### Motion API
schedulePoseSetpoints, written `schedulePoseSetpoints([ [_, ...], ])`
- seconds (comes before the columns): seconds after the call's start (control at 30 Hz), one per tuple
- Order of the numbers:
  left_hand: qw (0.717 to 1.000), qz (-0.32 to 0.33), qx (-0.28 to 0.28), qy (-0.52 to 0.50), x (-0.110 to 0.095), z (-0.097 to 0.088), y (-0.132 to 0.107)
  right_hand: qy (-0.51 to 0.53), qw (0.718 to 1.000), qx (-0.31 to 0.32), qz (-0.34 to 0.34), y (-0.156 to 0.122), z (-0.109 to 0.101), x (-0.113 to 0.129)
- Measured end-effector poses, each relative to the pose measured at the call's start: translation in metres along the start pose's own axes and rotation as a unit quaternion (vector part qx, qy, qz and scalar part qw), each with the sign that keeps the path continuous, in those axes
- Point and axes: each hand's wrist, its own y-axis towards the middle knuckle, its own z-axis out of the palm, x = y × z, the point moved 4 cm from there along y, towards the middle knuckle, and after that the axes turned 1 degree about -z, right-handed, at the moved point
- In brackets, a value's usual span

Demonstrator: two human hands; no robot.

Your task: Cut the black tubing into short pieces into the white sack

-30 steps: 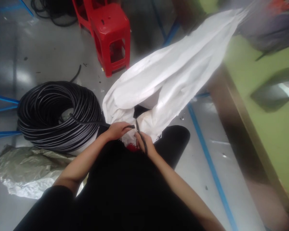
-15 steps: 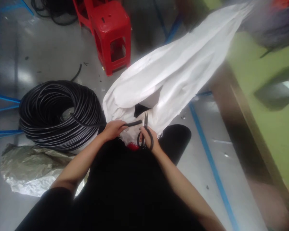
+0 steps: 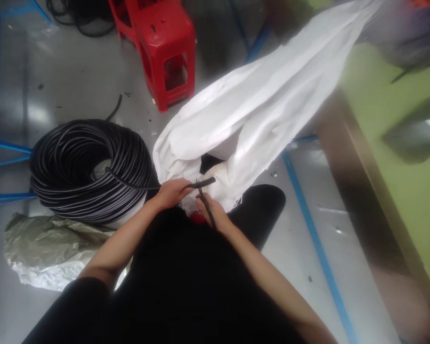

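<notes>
My left hand [image 3: 172, 192] is closed around a black cable [image 3: 205, 182], whose short free end sticks out to the right. On its other side the cable runs back into a large coil [image 3: 89, 172] on the left. My right hand [image 3: 215, 212] grips black-handled scissors [image 3: 207, 204]. Their blades meet the cable just right of my left fingers; whether they have cut into it I cannot tell. Behind both hands a long white woven sack [image 3: 265, 100] lies draped over my lap and stretches to the upper right.
Red plastic stools [image 3: 166, 52] stand ahead. A crumpled grey-green plastic bag [image 3: 53, 248] lies below the coil. To the right runs a green surface with a brown edge [image 3: 372, 186]. Blue tape strips [image 3: 315, 239] mark the grey floor, with small scraps scattered about.
My right hand has moved left and turned the scissors, so the blades have gone from upright beside the cable's end to crossing the cable. My left hand has shifted slightly right.
</notes>
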Motion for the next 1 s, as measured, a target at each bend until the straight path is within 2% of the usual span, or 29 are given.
schedulePoseSetpoints([
  [0.33, 1.000, 0.011, -0.003, -0.028, 0.004, 0.004, 0.006, 0.029, 0.997, -0.072, 0.004, -0.007, -0.003, 0.006],
  [0.63, 0.999, 0.006, -0.005, -0.048, 0.009, 0.003, 0.002, 0.023, 0.996, -0.081, -0.009, -0.007, -0.002, 0.002],
  [0.77, 0.999, -0.004, -0.023, -0.044, 0.014, -0.003, 0.001, 0.054, 0.994, -0.091, 0.015, -0.008, -0.003, -0.001],
  [0.87, 0.999, 0.002, -0.016, -0.042, 0.008, -0.001, 0.002, 0.115, 0.988, -0.093, 0.055, -0.006, -0.003, -0.004],
  [1.0, 0.999, 0.030, 0.033, -0.031, -0.011, 0.015, 0.001, 0.190, 0.975, -0.096, 0.057, -0.002, -0.003, -0.003],
])
